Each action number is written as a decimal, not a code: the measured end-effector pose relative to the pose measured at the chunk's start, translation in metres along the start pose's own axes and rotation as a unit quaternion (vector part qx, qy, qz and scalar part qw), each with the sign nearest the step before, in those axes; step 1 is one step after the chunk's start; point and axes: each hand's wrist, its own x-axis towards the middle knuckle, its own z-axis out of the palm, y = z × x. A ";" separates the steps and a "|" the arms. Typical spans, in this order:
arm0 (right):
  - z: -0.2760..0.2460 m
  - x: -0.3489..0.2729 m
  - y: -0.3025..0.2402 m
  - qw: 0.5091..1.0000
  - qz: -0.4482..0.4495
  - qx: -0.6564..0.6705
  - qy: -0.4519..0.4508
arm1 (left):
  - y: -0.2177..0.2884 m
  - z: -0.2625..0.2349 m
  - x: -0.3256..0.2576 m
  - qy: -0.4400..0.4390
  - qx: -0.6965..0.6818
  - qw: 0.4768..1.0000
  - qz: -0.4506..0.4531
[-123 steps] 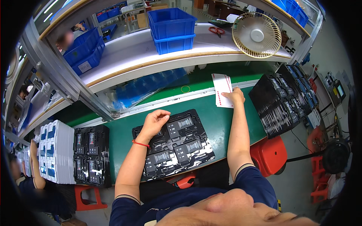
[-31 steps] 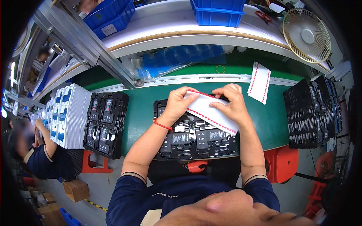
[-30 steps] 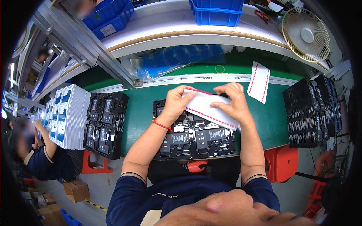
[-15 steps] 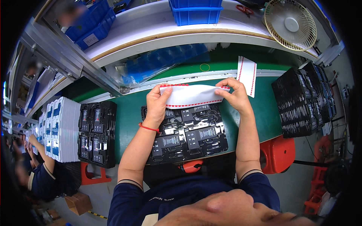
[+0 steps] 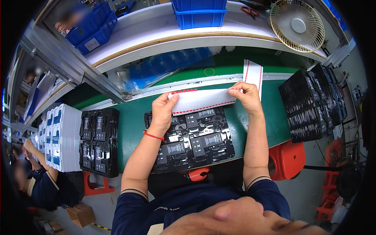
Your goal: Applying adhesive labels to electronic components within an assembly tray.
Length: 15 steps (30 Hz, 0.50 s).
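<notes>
My left hand and my right hand each pinch one end of a white sticker sheet edged with rows of red dots, held flat and level. Under it, on the green bench top, lies a black moulded tray with several black rectangular parts bearing white labels. A red band circles my left wrist. A second white sheet with red dots lies just beyond my right hand.
Another black tray of parts and a stack of white-and-blue boxes sit at the left. A pile of black trays stands at the right. Blue bins and a fan occupy the shelf. A red stool; a person at lower left.
I picked a sticker sheet up from the right and brought it over the tray. In the last second it turned from slanted to level and moved toward the tray's far edge.
</notes>
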 end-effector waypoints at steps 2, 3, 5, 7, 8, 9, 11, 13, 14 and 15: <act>-0.004 -0.001 0.001 1.000 0.009 0.001 0.007 | -0.001 0.000 -0.001 0.000 0.007 1.000 -0.006; -0.006 -0.002 0.001 1.000 0.018 0.002 0.016 | -0.002 -0.001 -0.002 -0.002 0.014 1.000 -0.012; -0.012 -0.004 0.005 0.999 0.031 -0.003 0.018 | -0.008 -0.008 0.000 0.001 0.013 1.000 -0.021; -0.019 -0.012 0.003 0.997 0.063 -0.016 0.040 | -0.007 -0.012 0.001 0.000 0.010 1.000 -0.030; -0.026 -0.016 0.004 0.996 0.052 -0.013 0.076 | -0.003 -0.011 0.001 0.014 0.015 0.999 -0.036; -0.037 -0.022 0.007 0.993 0.042 -0.010 0.111 | 0.000 -0.012 0.001 0.029 0.021 0.998 -0.043; -0.076 -0.040 0.021 0.985 0.034 0.000 0.170 | 0.000 -0.020 0.007 0.050 0.054 0.997 -0.007; -0.116 -0.063 0.030 0.973 0.039 0.010 0.227 | 0.000 -0.018 0.009 0.044 0.094 0.995 0.004; -0.136 -0.075 0.033 0.971 0.048 -0.014 0.236 | 0.002 -0.013 0.009 0.031 0.109 0.994 -0.001; -0.146 -0.085 0.029 0.968 0.057 -0.044 0.242 | 0.004 -0.009 0.008 0.020 0.125 0.992 -0.006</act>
